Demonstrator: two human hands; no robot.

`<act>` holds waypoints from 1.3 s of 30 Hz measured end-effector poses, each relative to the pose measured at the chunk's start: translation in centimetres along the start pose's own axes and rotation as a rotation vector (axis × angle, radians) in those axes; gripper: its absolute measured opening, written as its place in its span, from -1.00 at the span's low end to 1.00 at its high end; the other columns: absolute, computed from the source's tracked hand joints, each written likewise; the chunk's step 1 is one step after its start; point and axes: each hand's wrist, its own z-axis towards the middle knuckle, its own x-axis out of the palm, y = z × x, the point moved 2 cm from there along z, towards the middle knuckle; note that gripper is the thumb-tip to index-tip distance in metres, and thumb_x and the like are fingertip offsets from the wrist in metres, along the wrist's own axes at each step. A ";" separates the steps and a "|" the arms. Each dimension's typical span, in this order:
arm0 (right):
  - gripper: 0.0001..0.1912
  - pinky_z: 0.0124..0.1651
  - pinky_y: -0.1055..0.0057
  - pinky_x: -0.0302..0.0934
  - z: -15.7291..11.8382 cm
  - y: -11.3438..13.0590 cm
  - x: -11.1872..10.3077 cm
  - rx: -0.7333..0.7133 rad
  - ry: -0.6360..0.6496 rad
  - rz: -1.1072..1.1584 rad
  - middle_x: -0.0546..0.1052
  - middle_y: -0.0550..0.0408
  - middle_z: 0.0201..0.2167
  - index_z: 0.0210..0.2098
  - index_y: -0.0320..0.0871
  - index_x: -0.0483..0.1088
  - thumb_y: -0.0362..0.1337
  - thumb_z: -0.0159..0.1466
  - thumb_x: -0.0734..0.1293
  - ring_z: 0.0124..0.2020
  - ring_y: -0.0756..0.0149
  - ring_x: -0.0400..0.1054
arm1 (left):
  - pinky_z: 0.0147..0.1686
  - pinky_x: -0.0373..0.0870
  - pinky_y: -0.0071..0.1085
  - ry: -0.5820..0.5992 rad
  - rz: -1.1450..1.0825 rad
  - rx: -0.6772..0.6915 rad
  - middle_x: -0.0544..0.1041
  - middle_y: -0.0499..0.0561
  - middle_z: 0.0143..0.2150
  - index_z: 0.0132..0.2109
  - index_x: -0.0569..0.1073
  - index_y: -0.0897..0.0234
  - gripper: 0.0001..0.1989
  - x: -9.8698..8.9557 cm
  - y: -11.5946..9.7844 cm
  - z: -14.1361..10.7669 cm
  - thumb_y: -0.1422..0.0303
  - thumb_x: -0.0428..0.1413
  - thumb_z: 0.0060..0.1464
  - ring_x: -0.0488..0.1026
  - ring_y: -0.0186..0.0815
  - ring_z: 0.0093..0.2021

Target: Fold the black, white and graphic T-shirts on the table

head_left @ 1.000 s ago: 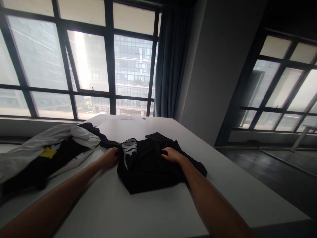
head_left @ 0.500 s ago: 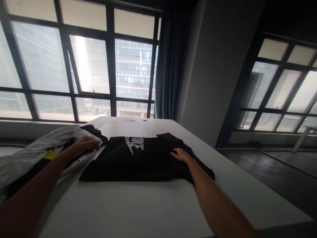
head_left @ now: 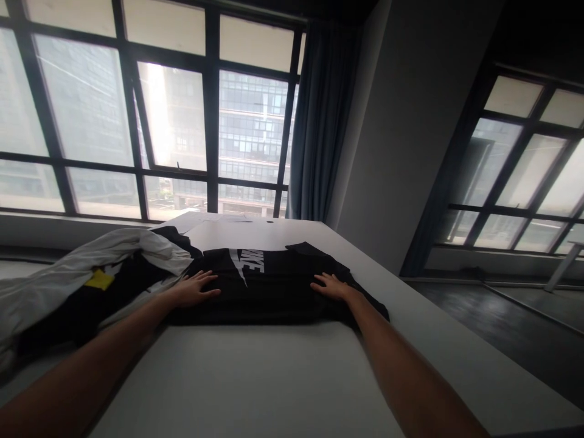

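Observation:
A black T-shirt (head_left: 269, 298) with a white swoosh and lettering lies folded lengthwise on the white table (head_left: 255, 377), its collar end to the right. Flat on its left end rests my left hand (head_left: 196, 289), fingers spread. Toward the collar end, my right hand (head_left: 331, 286) lies on the cloth with its fingers apart. Neither hand grips anything. Close by my left forearm is a heap of clothes (head_left: 157, 246), white and black with a yellow patch (head_left: 99, 279).
Papers (head_left: 232, 218) lie at the table's far end, near a small dark round spot (head_left: 270, 222). Behind stand large windows (head_left: 171, 115), a blue curtain (head_left: 314, 121) and a grey pillar (head_left: 392, 134). Dark floor (head_left: 460, 310) shows past the table's right edge.
My left hand has let go of the cloth at the shirt's left edge and moved right onto the shirt, opening flat. The right hand stays almost where it was.

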 end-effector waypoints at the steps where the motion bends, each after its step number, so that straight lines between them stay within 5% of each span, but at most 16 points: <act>1: -0.24 0.31 -0.26 -0.22 0.3 0.2 0.0 -0.001 0.027 0.019 -0.09 0.00 0.45 0.38 0.10 0.04 0.27 0.31 0.06 0.44 -0.14 -0.27 | 0.32 -0.18 0.16 0.001 -0.001 -0.012 -0.05 0.13 0.47 0.38 0.15 0.14 -0.13 0.0 0.2 0.3 -0.24 -0.12 0.06 -0.17 0.08 0.45; 7: -0.28 0.34 -0.22 -0.34 3.5 0.9 -0.1 0.025 0.028 0.037 -0.16 0.06 0.47 0.40 0.09 -0.04 0.22 0.35 0.01 0.45 -0.06 -0.37 | 0.31 -0.16 0.16 -0.023 0.020 -0.032 -0.05 0.12 0.47 0.39 0.13 0.11 -0.16 0.1 0.9 3.3 -0.22 -0.15 0.10 -0.15 0.08 0.45; 13: -0.41 0.29 -0.02 -0.18 4.8 2.7 -0.7 0.002 -0.326 -0.185 0.42 -0.24 0.16 0.15 -0.20 0.39 -0.01 0.43 -0.03 0.20 -0.04 0.25 | 0.32 -0.11 0.07 -0.099 0.049 -0.035 0.06 0.13 0.45 0.36 0.21 0.16 -0.25 -0.5 0.8 5.5 -0.13 -0.18 0.17 -0.06 0.04 0.44; 16: -0.45 0.25 -0.02 -0.13 4.1 2.6 -1.3 -0.032 -0.307 -0.236 0.51 -0.22 0.02 0.05 -0.23 0.45 -0.01 0.42 0.03 0.09 -0.04 0.35 | 0.27 0.04 0.04 -0.216 0.087 0.031 0.30 0.20 0.34 0.25 0.39 0.24 -0.35 -1.6 0.3 4.5 -0.03 -0.16 0.19 0.20 0.08 0.33; 22: -0.48 0.20 -0.06 -0.04 1.5 -1.6 -1.8 0.050 -0.205 -0.218 0.39 -0.16 0.19 0.20 -0.12 0.32 -0.03 0.33 0.21 0.18 -0.08 0.24 | 0.00 0.38 -0.17 -0.201 0.004 0.133 0.55 0.17 0.07 0.03 0.55 0.19 -0.44 -3.1 2.2 0.5 -0.05 0.03 0.03 0.49 0.02 0.03; 27: -0.68 0.15 0.17 0.07 -0.5 -2.6 -2.6 0.027 -0.382 -0.166 0.52 -0.08 0.00 -0.02 -0.12 0.49 -0.26 0.26 0.27 0.08 0.05 0.32 | 0.00 0.37 -0.21 -0.274 -0.041 0.131 0.59 0.10 -0.10 -0.17 0.61 0.13 -0.67 -3.2 3.4 -1.3 0.14 0.07 -0.01 0.49 -0.05 -0.05; 32: -0.79 0.16 0.20 0.09 -3.9 -3.7 -7.1 -0.108 -0.635 0.151 0.55 -0.02 -0.12 -0.26 -0.13 0.52 -0.23 0.17 0.30 0.01 0.09 0.35 | 0.09 0.33 -0.18 -0.342 -0.246 0.243 0.57 0.11 -0.02 -0.36 0.57 0.16 -0.69 -5.8 2.7 -3.8 0.03 0.13 -0.04 0.44 -0.02 0.04; 36: -0.69 -0.05 0.27 0.25 -6.8 -5.3 -9.0 -0.355 -0.358 0.452 0.56 0.04 -0.29 -0.32 -0.15 0.49 -0.04 0.11 0.35 -0.18 0.14 0.41 | 0.07 0.37 -0.24 -0.090 -0.444 0.281 0.59 0.05 0.02 -0.39 0.56 0.14 -0.70 -7.8 2.3 -6.2 0.03 0.25 -0.16 0.47 -0.05 0.02; 39: -0.62 -0.15 0.30 0.25 -7.4 -5.8 -8.3 -0.294 -0.218 0.440 0.53 0.05 -0.37 -0.41 -0.17 0.46 0.05 0.03 0.40 -0.27 0.18 0.39 | 0.05 0.39 -0.22 0.045 -0.463 0.211 0.62 0.03 -0.03 -0.40 0.57 0.14 -0.76 -7.4 2.1 -7.1 0.14 0.30 -0.26 0.51 -0.05 -0.02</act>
